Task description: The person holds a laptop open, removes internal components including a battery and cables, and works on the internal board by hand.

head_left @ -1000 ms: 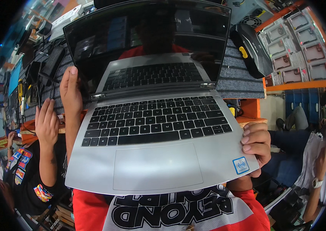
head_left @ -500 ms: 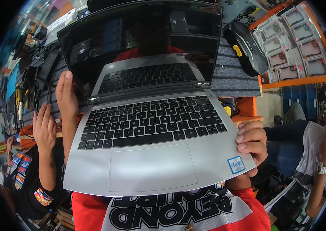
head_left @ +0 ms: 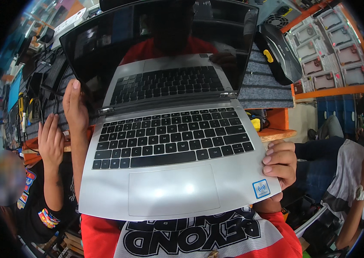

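Observation:
An opened silver laptop point(head_left: 106, 189) with black keys is held up in front of my chest. Its screen point(head_left: 169, 30) is dark and mirrors the keyboard and a red shirt. My left hand point(head_left: 76, 105) grips the left side near the hinge, thumb up beside the screen edge; its other fingers are mostly hidden behind. My right hand point(head_left: 280, 165) is closed around the right front corner, fingers on the palm rest beside a blue-bordered square sticker point(head_left: 261, 189). Below the keyboard lies a wide touchpad point(head_left: 173, 189).
Behind the laptop is a bench with a dark striped mat point(head_left: 263, 92), bearing a black case with a yellow latch point(head_left: 279, 56). An orange-framed display of boxed phone cases point(head_left: 332, 47) stands right. Another person's hand point(head_left: 51, 139) rests at the bench's left; a seated person point(head_left: 345, 172) is at right.
The laptop has turned slightly in my hands, its front left corner and screen top right corner shifting right. Both hands keep their hold. At left, a person's blurred head has come into view.

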Action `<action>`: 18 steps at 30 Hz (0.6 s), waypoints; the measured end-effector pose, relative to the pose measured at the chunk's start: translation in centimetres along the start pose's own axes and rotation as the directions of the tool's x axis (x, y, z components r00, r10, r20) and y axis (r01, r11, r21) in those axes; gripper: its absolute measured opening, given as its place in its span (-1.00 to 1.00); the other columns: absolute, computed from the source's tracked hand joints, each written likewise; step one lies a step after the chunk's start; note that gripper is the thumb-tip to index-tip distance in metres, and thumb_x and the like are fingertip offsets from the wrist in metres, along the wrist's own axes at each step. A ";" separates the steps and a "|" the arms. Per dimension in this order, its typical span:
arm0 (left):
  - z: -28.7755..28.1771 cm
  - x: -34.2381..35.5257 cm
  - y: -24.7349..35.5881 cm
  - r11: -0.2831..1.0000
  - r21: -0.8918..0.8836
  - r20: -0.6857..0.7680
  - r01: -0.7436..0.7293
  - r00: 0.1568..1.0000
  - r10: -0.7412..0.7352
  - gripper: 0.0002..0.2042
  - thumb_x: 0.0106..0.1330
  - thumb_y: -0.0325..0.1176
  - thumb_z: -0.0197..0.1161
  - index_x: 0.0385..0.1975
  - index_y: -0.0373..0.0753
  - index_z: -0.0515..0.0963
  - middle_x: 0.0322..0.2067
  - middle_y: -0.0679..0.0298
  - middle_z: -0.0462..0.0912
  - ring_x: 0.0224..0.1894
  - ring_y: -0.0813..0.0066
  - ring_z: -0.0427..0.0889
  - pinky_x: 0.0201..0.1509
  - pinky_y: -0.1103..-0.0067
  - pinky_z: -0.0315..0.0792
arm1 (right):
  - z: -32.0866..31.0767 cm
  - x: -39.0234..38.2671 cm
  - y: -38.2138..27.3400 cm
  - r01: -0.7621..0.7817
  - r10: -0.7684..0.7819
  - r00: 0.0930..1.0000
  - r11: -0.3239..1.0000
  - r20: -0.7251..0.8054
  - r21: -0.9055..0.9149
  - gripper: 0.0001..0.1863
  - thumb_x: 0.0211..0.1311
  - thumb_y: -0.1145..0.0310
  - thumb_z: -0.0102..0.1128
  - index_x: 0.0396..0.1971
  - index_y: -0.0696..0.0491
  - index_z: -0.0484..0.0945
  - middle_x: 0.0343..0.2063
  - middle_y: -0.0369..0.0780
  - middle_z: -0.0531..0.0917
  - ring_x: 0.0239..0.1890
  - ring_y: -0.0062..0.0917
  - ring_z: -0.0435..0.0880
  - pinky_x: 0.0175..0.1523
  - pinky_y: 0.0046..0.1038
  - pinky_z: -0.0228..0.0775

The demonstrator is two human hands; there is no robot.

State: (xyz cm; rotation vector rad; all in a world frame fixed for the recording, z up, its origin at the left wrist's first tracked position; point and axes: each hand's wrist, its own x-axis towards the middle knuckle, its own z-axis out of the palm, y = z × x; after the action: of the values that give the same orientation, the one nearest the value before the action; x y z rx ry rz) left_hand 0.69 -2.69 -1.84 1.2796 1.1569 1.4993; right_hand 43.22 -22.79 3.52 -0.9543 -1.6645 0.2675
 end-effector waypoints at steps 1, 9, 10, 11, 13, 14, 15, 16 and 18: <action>-0.6 0.1 -0.1 1.000 -0.010 0.011 0.004 1.000 -0.004 -0.79 0.53 -0.24 0.10 -0.15 -0.26 0.55 -0.32 0.48 0.45 -0.27 0.74 0.33 -0.14 0.70 0.19 | 0.1 -0.2 -0.1 0.005 -0.005 1.000 1.000 -0.006 -0.023 -0.23 0.26 -0.49 -0.12 -0.33 0.00 0.66 -0.35 -0.23 0.64 -0.25 -0.36 0.56 -0.09 -0.27 0.49; -2.8 0.1 -1.6 0.999 -0.025 0.075 -0.023 0.997 0.024 -0.71 0.54 -0.22 0.03 -0.01 -0.35 0.48 -0.11 0.32 0.53 -0.07 0.60 0.45 0.06 0.63 0.26 | 0.5 -0.9 -0.3 -0.004 0.007 1.000 0.997 0.029 -0.071 -0.17 0.24 -0.55 -0.22 -0.32 -0.01 0.63 -0.37 -0.22 0.61 -0.25 -0.35 0.54 -0.11 -0.24 0.47; 0.5 0.9 -0.5 0.999 -0.020 0.108 -0.041 0.993 0.043 -0.77 0.53 -0.21 0.06 -0.18 -0.26 0.49 -0.27 0.42 0.44 -0.21 0.68 0.36 -0.09 0.66 0.20 | -0.3 -2.0 -0.3 -0.013 0.009 0.999 0.995 -0.037 -0.097 -0.18 0.23 -0.55 -0.21 -0.33 -0.01 0.63 -0.37 -0.22 0.60 -0.26 -0.36 0.53 -0.12 -0.24 0.45; -0.1 0.6 -0.4 0.999 -0.012 0.078 -0.034 0.996 0.034 -0.78 0.53 -0.20 0.07 -0.25 -0.23 0.48 -0.32 0.46 0.40 -0.26 0.71 0.32 -0.15 0.67 0.18 | 0.2 -1.5 -0.1 -0.007 0.006 1.000 0.996 -0.014 -0.083 -0.18 0.23 -0.55 -0.20 -0.33 -0.01 0.63 -0.37 -0.22 0.60 -0.26 -0.36 0.53 -0.13 -0.24 0.45; -0.5 0.2 -0.1 1.000 0.002 0.041 -0.024 0.999 0.024 -0.76 0.52 -0.20 0.09 -0.40 -0.16 0.46 -0.44 0.54 0.30 -0.36 0.77 0.24 -0.27 0.69 0.12 | 0.4 -1.1 0.1 0.003 -0.002 1.000 0.998 0.010 -0.069 -0.18 0.23 -0.55 -0.19 -0.33 0.00 0.62 -0.38 -0.22 0.60 -0.27 -0.36 0.52 -0.13 -0.24 0.44; -0.3 0.1 0.2 1.000 0.008 0.038 -0.020 0.999 0.020 -0.76 0.52 -0.19 0.09 -0.40 -0.15 0.45 -0.44 0.55 0.31 -0.37 0.77 0.24 -0.27 0.69 0.12 | 0.3 -1.2 0.2 0.005 -0.005 1.000 0.998 0.000 -0.065 -0.19 0.22 -0.54 -0.18 -0.32 -0.01 0.62 -0.38 -0.22 0.60 -0.26 -0.36 0.52 -0.13 -0.24 0.43; -0.3 0.1 0.2 1.000 0.003 0.041 -0.017 0.999 0.016 -0.76 0.52 -0.20 0.09 -0.40 -0.15 0.45 -0.44 0.55 0.30 -0.37 0.77 0.23 -0.27 0.70 0.12 | 0.3 -1.2 0.2 0.002 -0.002 1.000 0.998 -0.003 -0.065 -0.19 0.23 -0.54 -0.18 -0.32 -0.01 0.62 -0.39 -0.23 0.59 -0.26 -0.36 0.52 -0.13 -0.24 0.43; -0.4 0.1 0.2 1.000 -0.002 0.043 -0.010 0.999 0.010 -0.76 0.52 -0.20 0.10 -0.41 -0.15 0.44 -0.45 0.55 0.30 -0.37 0.77 0.23 -0.28 0.70 0.11 | 0.3 -1.3 0.1 -0.001 0.000 1.000 0.998 -0.003 -0.066 -0.19 0.23 -0.54 -0.18 -0.32 -0.01 0.62 -0.39 -0.23 0.59 -0.26 -0.36 0.51 -0.13 -0.23 0.43; -0.4 0.0 0.3 1.000 -0.012 0.049 0.001 0.999 0.000 -0.76 0.51 -0.20 0.10 -0.42 -0.14 0.44 -0.45 0.55 0.30 -0.37 0.77 0.23 -0.28 0.71 0.11 | 0.4 -1.3 0.1 0.000 -0.001 1.000 0.997 -0.011 -0.072 -0.19 0.24 -0.54 -0.20 -0.31 -0.02 0.61 -0.40 -0.23 0.58 -0.26 -0.37 0.51 -0.12 -0.23 0.43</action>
State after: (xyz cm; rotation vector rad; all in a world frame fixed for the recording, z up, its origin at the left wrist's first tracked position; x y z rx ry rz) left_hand 0.26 -2.77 -1.60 1.3011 1.1154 1.4646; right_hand 42.96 -23.49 2.39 -1.0071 -1.6732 0.2028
